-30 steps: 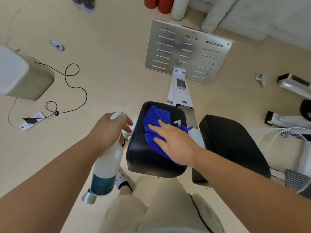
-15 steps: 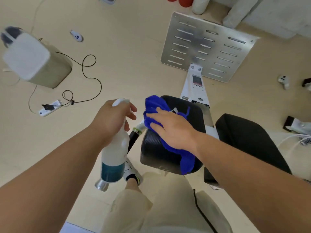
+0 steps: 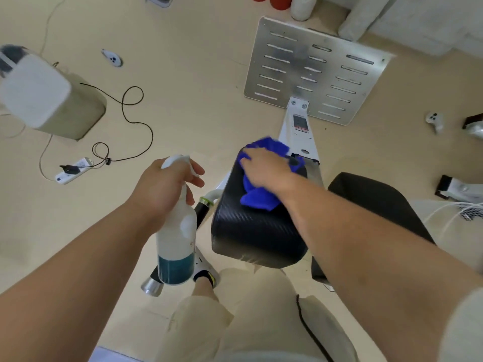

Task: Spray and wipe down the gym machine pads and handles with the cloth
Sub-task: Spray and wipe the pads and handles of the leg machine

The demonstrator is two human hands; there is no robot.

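A black textured pad (image 3: pixel 256 231) of the gym machine sits in the middle of the view. My right hand (image 3: pixel 264 165) presses a blue cloth (image 3: pixel 257 197) flat on the pad's far end; the hand is motion-blurred. A second black pad (image 3: pixel 373 202) lies to the right, partly hidden by my right forearm. My left hand (image 3: pixel 164 186) grips the neck of a white spray bottle (image 3: pixel 176 239) with teal liquid at its bottom, held left of the pad. A black handle (image 3: pixel 202 210) with a chrome end sticks out below the bottle.
The machine's white beam (image 3: pixel 300 131) runs to a slotted metal footplate (image 3: pixel 313 71). A power strip (image 3: pixel 73 171) with a looping black cable and a pale box (image 3: pixel 47 97) lie on the floor to the left. White controllers and machine parts are scattered on the right.
My right hand has slid the blue cloth from the pad's left edge toward its far end. The bottle in my left hand has stayed roughly in place.
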